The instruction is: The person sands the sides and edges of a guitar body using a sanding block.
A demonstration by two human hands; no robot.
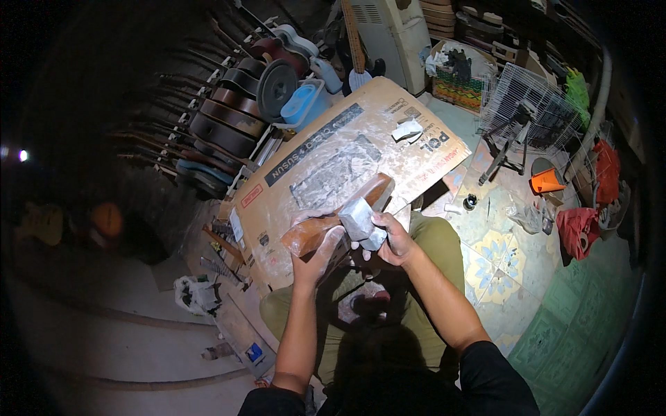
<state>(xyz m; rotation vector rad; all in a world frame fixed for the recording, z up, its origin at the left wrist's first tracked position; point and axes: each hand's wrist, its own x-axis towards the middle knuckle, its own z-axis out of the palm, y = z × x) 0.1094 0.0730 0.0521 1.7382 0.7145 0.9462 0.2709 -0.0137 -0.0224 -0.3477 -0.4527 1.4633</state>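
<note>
Above my lap I hold a glossy brown wooden piece [312, 236], curved and narrower at the middle like a small guitar body seen from its side. My left hand [320, 251] is closed around its near left end, with pale dust on the fingers. A grey, dusty, flat-faced block [356, 219], perhaps wrapped in sandpaper, lies against the piece's middle. Closed on the right edge of this block is my right hand [394, 240], thumb on top. Some of its fingertips are hidden under the block.
Under the work lies a dusty cardboard sheet [333, 135] with a crumpled white scrap [407, 130] on it. Several guitars [229, 114] stand racked at the left, beside a blue tub [303, 104]. A wire cage [531, 104], black stand [510, 142] and orange scoop-like object [547, 181] sit at right.
</note>
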